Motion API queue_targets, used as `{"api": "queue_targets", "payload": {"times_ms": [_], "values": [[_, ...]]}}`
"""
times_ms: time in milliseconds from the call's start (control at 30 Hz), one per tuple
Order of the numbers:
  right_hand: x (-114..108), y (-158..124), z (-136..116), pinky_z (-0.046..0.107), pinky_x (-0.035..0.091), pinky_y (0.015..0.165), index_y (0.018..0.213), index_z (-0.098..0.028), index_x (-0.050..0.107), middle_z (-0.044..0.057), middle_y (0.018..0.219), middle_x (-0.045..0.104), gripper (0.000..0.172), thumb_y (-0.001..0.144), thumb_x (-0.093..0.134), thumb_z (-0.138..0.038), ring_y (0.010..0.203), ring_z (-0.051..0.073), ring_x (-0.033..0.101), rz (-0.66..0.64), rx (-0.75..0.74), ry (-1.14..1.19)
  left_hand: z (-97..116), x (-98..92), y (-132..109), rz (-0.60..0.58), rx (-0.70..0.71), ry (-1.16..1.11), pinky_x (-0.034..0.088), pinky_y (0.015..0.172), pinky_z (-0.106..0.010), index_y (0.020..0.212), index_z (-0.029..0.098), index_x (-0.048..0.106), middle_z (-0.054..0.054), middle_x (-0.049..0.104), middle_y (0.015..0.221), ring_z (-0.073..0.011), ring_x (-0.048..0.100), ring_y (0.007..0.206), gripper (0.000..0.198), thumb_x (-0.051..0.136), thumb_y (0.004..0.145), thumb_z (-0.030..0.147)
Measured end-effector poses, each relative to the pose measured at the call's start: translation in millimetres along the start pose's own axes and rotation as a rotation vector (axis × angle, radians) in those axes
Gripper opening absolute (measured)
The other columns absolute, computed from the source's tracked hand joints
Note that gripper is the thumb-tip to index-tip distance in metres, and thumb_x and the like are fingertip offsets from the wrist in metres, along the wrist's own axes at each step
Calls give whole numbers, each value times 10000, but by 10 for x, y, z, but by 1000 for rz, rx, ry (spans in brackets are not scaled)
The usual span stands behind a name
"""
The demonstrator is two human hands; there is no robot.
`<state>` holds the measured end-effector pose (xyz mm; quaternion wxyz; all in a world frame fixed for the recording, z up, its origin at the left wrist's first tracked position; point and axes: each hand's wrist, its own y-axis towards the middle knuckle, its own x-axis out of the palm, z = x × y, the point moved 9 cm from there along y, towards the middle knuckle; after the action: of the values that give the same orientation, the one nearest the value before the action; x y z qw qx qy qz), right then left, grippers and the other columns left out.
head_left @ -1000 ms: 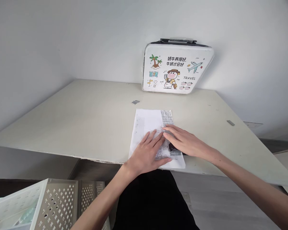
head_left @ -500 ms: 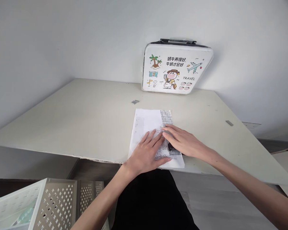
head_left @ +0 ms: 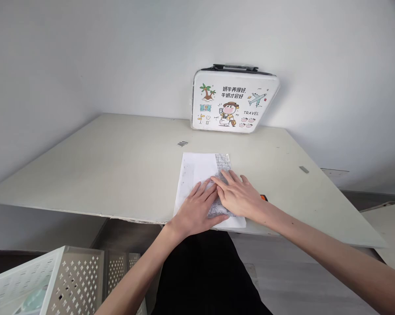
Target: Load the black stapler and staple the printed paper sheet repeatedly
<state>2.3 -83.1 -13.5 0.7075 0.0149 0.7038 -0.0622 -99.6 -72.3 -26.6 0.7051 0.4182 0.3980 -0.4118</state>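
A white printed sheet of paper (head_left: 188,181) lies near the table's front edge. Along its right side runs a grey, grid-patterned strip (head_left: 222,161). My left hand (head_left: 196,212) rests flat on the paper, fingers and thumb apart. Its fingertips meet those of my right hand (head_left: 239,194), which is spread over the strip and the sheet's right part, holding nothing that I can see. Just beyond my right wrist, an orange and black object (head_left: 263,197) pokes out on the table; most of it is hidden by the arm.
A white case with cartoon prints (head_left: 230,103) stands at the table's back against the wall. Several small grey strips (head_left: 182,143) lie behind the paper, and a single grey piece (head_left: 304,169) to the right. White perforated baskets (head_left: 79,275) stand below on the left.
My right hand has shifted left over the paper and spread its fingers. The black object beneath it no longer shows there; an orange and black one shows beside the wrist. The view has shifted slightly.
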Motion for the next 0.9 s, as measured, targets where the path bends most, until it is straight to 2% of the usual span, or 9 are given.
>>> {"api": "queue_targets", "payload": {"times_ms": [100,200,267,367,433,467,567,733,900], "values": [[-53,-1,-7,623,350,1174,1578,-257,449,140,1659,413,541,1079,260,-346,1531,367,364,23,-19,74,6,-23,-11,6,7,-3,160,1338,-497,1643,272,294,-46,350,1706,-249,176,1618,777,459,1017,701],[-145,-69,93,523,411,1170,1558,-285,452,100,1630,465,533,1109,203,-425,1493,293,445,39,-11,323,-12,-24,-33,21,8,3,186,1332,-505,1659,279,264,-48,347,1705,-265,155,1618,790,456,1018,701],[-228,-165,210,469,456,1147,1502,-307,502,67,1585,520,525,1116,186,-471,1456,259,496,106,0,481,-34,-13,-47,34,4,14,199,1328,-507,1669,276,242,-57,357,1698,-271,145,1616,810,455,1017,706],[-303,-366,257,475,469,1132,1326,-311,631,63,1479,610,449,1114,265,-463,1375,269,563,219,-182,503,-50,-2,-57,51,8,23,214,1325,-516,1674,294,234,-49,371,1689,-271,157,1613,805,454,1019,706],[-235,-496,295,492,500,1083,1236,-300,666,81,1368,676,364,1087,397,-496,1279,295,620,229,-292,454,-52,1,-56,51,11,22,213,1326,-518,1672,298,240,-44,357,1694,-270,163,1612,792,452,1023,700],[-179,-544,360,490,525,1040,1201,-294,671,87,1308,700,337,1067,460,-521,1223,303,647,228,-294,439,-52,0,-53,49,10,20,211,1327,-517,1669,297,249,-44,352,1696,-269,165,1612,786,454,1024,696],[-39,-656,662,471,560,948,1122,-279,656,95,1210,721,329,1028,538,-571,1125,311,682,255,-165,437,-54,-4,-39,34,-1,20,202,1332,-511,1655,285,288,-43,348,1699,-263,157,1614,766,459,1026,688],[107,-906,1070,412,561,918,1167,-290,627,79,1231,715,336,1022,537,-580,1098,293,697,290,66,530,-47,-7,-18,-7,-11,24,191,1337,-510,1651,280,301,-35,318,1710,-254,131,1615,752,468,1031,672],[218,-1162,1368,344,555,676,1085,-295,657,65,1088,750,356,974,579,-624,907,278,714,337,296,579,-87,-131,-48,-23,-2,-17,275,1316,-490,1675,345,222,-14,284,1721,-244,167,1608,748,491,1040,635]]}}
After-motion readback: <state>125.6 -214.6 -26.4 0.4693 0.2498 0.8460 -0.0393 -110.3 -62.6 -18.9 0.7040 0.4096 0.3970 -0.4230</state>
